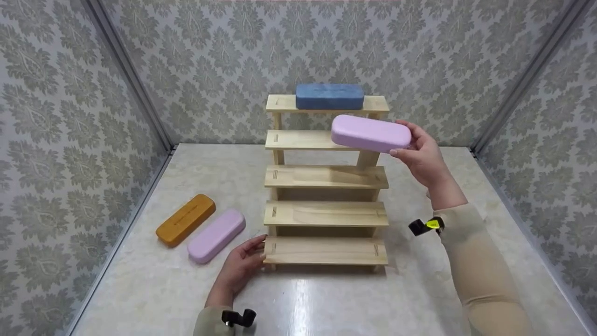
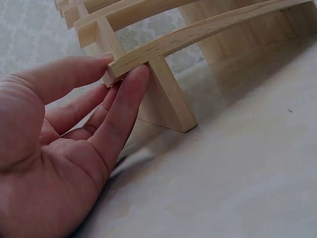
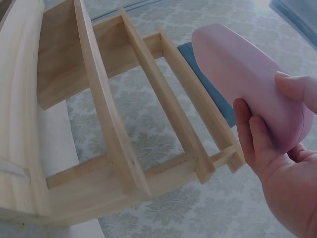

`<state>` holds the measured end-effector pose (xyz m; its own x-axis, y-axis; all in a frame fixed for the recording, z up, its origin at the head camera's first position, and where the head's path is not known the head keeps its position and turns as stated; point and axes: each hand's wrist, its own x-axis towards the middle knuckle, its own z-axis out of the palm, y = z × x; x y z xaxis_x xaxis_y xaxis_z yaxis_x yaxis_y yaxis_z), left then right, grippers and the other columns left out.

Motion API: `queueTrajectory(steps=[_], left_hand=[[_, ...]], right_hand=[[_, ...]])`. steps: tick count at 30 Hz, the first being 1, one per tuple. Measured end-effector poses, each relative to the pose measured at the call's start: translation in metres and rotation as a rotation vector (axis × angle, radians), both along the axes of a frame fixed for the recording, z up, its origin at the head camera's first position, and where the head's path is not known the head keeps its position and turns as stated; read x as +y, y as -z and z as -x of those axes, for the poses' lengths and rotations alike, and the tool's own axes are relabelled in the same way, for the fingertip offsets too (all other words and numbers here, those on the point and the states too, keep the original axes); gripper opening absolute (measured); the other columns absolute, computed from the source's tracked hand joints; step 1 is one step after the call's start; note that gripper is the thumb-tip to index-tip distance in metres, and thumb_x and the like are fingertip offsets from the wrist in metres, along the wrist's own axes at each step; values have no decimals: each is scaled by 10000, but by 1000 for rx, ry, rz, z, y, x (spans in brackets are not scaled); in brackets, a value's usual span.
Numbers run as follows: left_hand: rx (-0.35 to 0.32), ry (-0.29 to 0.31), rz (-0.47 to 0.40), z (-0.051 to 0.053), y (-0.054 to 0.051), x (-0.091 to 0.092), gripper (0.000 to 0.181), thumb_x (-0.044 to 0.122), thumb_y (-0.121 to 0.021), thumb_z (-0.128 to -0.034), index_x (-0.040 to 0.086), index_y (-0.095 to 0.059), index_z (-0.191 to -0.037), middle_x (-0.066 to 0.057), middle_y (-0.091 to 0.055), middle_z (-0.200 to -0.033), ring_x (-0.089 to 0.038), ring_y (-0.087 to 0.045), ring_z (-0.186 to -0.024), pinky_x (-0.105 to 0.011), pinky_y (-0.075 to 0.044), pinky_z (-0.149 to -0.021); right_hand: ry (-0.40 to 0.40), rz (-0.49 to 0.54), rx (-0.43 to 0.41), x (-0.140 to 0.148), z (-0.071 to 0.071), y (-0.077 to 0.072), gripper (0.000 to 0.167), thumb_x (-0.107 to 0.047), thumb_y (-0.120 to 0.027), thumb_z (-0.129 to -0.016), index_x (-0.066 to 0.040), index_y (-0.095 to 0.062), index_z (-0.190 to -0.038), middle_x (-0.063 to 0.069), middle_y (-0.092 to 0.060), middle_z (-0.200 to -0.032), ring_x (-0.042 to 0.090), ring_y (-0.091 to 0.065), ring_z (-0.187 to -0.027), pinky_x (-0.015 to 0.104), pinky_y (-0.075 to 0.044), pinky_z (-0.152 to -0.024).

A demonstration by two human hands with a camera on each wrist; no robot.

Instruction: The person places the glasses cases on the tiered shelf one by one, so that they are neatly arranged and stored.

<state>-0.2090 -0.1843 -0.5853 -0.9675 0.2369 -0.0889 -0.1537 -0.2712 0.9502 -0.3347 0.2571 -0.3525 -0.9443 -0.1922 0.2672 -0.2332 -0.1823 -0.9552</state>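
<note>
A pink case (image 1: 371, 134) is gripped at its right end by my right hand (image 1: 425, 161), held in front of the second shelf from the top of a wooden stepped rack (image 1: 326, 213). In the right wrist view, thumb and fingers of the right hand (image 3: 292, 144) close round the pink case (image 3: 242, 79). My left hand (image 1: 240, 268) holds the left end of the lowest shelf; in the left wrist view the left hand (image 2: 74, 129) pinches that shelf's corner (image 2: 129, 58). On the top shelf lies a blue case (image 1: 329, 97).
Left of the rack, an orange-brown case (image 1: 185, 220) and another pink case (image 1: 217, 236) lie side by side, slanted, on the pale tabletop (image 1: 158, 291). Patterned wall panels (image 1: 224, 56) stand behind and at both sides.
</note>
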Motion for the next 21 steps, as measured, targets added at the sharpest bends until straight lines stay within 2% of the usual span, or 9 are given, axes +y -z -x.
queueTrajectory(steps=[11,21], left_hand=[[-9,-7,40,1,0,-1,628,-22,-630,-949,-61,-395,-1530,-51,-623,-1247,-184,-666,-1071,-289,-598,-849],[-5,-9,55,0,0,0,642,-29,-641,-941,-62,-391,-1531,-77,-614,-1274,-183,-661,-1094,-316,-602,-888]], right_hand=[[-78,-73,-69,-31,34,-5,757,161,-640,-888,12,-318,-1557,44,-470,-1411,182,-516,-1229,200,-569,-920],[-91,-112,-126,-56,51,-7,751,176,-647,-866,-17,-367,-1535,32,-479,-1396,162,-543,-1173,195,-578,-850]])
